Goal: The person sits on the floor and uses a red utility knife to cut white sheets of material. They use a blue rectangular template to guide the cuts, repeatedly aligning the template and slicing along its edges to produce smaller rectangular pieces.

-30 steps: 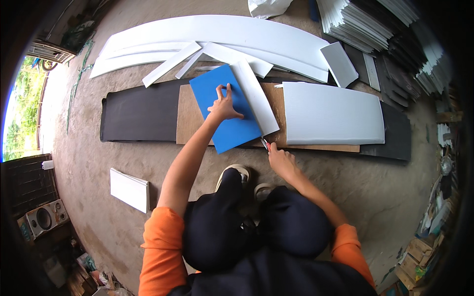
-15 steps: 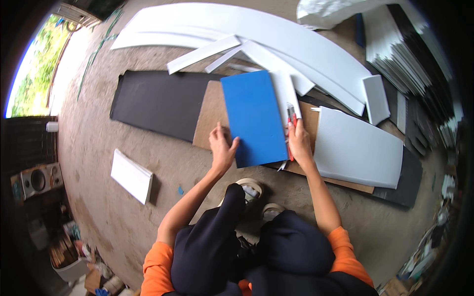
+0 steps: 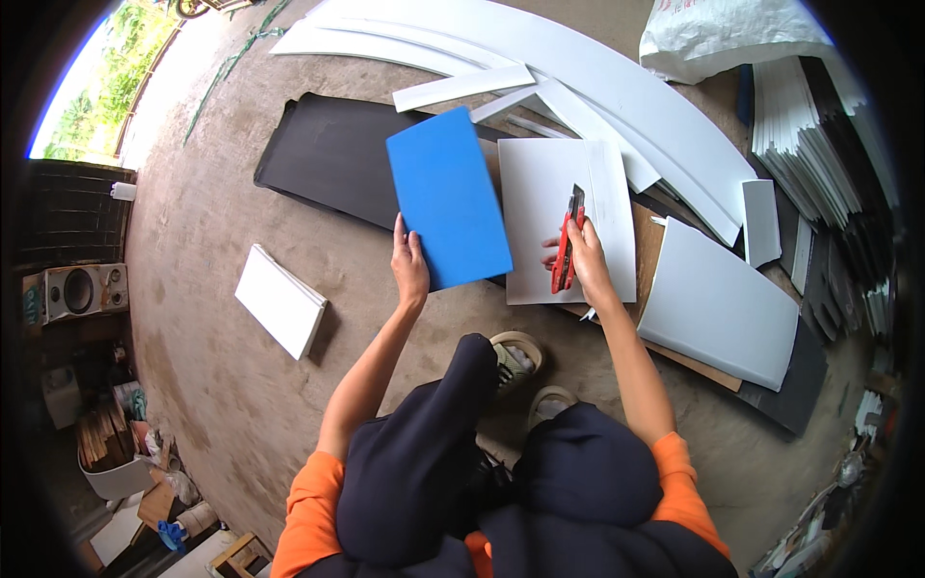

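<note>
My left hand (image 3: 409, 260) grips the lower left edge of a flat blue rectangular panel (image 3: 448, 207), its thumb on the face and part of the fingers hidden. The panel is raised and tilted a little. In my right hand (image 3: 588, 255) is a red utility knife (image 3: 568, 241), its blade end pointing away from me. Under the knife lies a white rectangular sheet (image 3: 549, 178), partly overlapped by the blue panel. A black sheet (image 3: 337, 159) lies beneath and to the left. To the right, a grey-white panel (image 3: 718, 299) rests on a brown board (image 3: 655, 265).
A stack of white cut pieces (image 3: 279, 303) lies on the concrete floor at left. Long white sheets (image 3: 617, 87) and strips spread across the far side. Stacked sheets (image 3: 805, 144) and a white sack (image 3: 732, 39) stand far right. A speaker (image 3: 82, 289) sits far left.
The blue panel has moved left with my left hand, uncovering most of the white sheet. My right hand has come off the panel's edge, still holding the knife. The view has shifted slightly.
</note>
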A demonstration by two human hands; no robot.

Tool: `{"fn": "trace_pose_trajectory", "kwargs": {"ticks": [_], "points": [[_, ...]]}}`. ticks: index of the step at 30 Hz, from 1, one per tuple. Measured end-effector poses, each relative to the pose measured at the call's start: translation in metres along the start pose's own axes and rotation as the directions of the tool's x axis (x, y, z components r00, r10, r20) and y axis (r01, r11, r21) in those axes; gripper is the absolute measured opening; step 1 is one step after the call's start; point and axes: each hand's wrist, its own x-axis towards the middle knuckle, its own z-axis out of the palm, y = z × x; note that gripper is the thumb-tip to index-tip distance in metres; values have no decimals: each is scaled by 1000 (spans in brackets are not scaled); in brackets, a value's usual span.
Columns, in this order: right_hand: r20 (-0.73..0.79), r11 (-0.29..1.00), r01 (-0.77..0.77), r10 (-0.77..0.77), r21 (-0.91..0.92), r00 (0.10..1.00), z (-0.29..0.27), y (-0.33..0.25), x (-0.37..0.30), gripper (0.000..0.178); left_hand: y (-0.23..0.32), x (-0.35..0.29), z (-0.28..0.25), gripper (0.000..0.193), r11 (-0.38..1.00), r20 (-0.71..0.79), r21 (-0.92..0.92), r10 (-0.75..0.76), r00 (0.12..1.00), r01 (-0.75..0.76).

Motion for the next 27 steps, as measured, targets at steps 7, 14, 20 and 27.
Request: {"fn": "trace_pose_trajectory", "kwargs": {"ticks": [7,14,20,27], "points": [[0,998,-55,55,-42,998,13,12,-13,24,-19,15,-19,46,894,-68,435,150,986,-106],[-374,947,113,-226,-299,900,-41,18,-17,30,25,-5,16,44,865,230,275,364,902,-420],[-502,706,-174,-286,-686,816,-123,30,-8,53,29,-45,79,67,775,526,313,340,779,-549],[-239,910,-91,-9,-404,971,-113,-7,-44,63,41,-56,88,60,872,437,360,158,885,-333]]}}
